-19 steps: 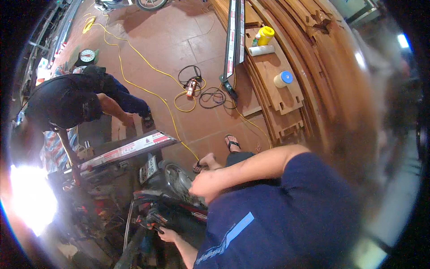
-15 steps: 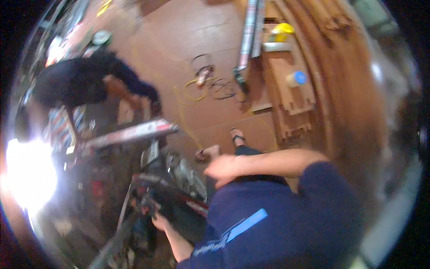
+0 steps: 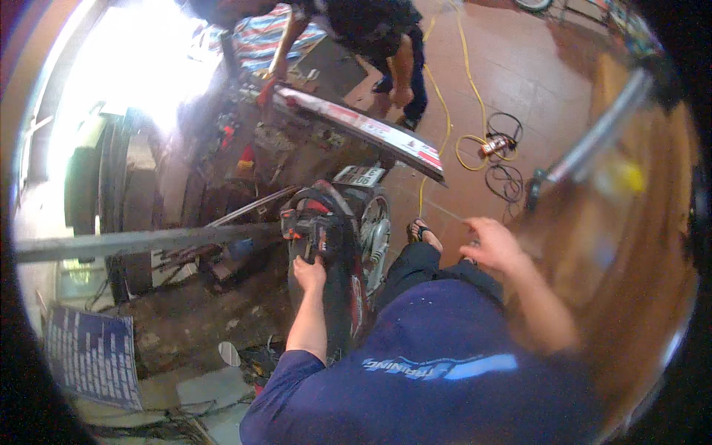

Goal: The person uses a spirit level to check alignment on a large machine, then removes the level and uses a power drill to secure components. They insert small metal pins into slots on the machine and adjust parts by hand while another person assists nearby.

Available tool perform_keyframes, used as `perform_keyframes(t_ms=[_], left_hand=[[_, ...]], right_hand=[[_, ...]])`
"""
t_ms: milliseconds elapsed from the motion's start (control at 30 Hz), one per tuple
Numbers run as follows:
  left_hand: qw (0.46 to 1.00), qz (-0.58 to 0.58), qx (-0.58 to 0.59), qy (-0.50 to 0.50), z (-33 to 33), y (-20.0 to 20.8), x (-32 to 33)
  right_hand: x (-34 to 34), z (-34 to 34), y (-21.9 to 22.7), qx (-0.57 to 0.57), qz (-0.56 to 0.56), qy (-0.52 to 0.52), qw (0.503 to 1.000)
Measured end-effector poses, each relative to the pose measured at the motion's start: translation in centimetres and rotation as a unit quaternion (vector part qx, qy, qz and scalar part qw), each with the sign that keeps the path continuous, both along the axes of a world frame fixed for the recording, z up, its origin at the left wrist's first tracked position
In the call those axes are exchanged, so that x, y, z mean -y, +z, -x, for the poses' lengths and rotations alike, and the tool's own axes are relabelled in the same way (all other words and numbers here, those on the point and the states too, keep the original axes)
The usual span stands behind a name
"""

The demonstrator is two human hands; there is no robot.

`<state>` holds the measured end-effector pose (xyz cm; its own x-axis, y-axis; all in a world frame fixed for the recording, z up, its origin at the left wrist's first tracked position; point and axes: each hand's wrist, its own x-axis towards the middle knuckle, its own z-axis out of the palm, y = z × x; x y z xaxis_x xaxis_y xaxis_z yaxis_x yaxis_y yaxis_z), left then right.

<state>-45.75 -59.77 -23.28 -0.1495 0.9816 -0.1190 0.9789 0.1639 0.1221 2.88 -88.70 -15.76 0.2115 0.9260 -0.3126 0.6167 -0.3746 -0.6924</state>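
My left hand [image 3: 308, 273] is closed around the lower part of a black-and-red power tool [image 3: 305, 224] above the motorbike's dark seat [image 3: 326, 289]. Its working end is hard to make out. Over my right leg, my right hand [image 3: 493, 245] is closed with its fingers curled. A thin line appears beside the fingertips, but whether it is something held or a floor seam is unclear. The motorbike, with its rear wheel [image 3: 374, 230] and plate [image 3: 360, 176], stands just left of my legs.
Another person [image 3: 371, 30] bends at the far side, a hand by a long white-and-red wrapped bar [image 3: 363, 127]. A grey metal tube [image 3: 148, 241] crosses at left. Yellow cable [image 3: 466, 52] and black cords [image 3: 504, 182] lie on the tiles. Brown wood [image 3: 623, 245] is at right.
The view has swung left, so the scene sits further right. My right hand has moved away from my body, out over my leg. My left hand stays at the power tool.
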Motion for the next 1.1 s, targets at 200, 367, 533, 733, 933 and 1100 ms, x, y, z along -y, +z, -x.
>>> perform_keyframes(t_ms=[200,367,533,733,933,1100], left_hand=[[0.986,-0.163,-0.030,-0.016,-0.3,-4.6,2.5],[0.983,-0.186,-0.005,-0.008,-0.3,-4.8,2.7],[0.986,-0.164,0.024,0.001,-0.3,-3.8,2.7],[0.989,-0.144,0.043,0.008,-0.5,-3.1,2.4],[0.987,-0.153,0.047,0.008,-0.3,-3.3,2.1],[0.990,-0.134,0.029,-0.007,-0.6,-2.8,1.6]], right_hand=[[-11.6,1.3,1.3,0.149,-0.136,-0.067,0.977],[-22.1,1.6,-0.5,0.264,-0.024,-0.043,0.963],[-27.8,0.7,-2.5,0.286,0.074,-0.031,0.955],[-29.7,-2.7,-3.4,0.206,0.129,-0.026,0.970],[-30.1,-1.2,-1.8,0.233,0.125,-0.041,0.964],[-34.5,1.5,-0.1,0.197,-0.156,0.051,0.966]])
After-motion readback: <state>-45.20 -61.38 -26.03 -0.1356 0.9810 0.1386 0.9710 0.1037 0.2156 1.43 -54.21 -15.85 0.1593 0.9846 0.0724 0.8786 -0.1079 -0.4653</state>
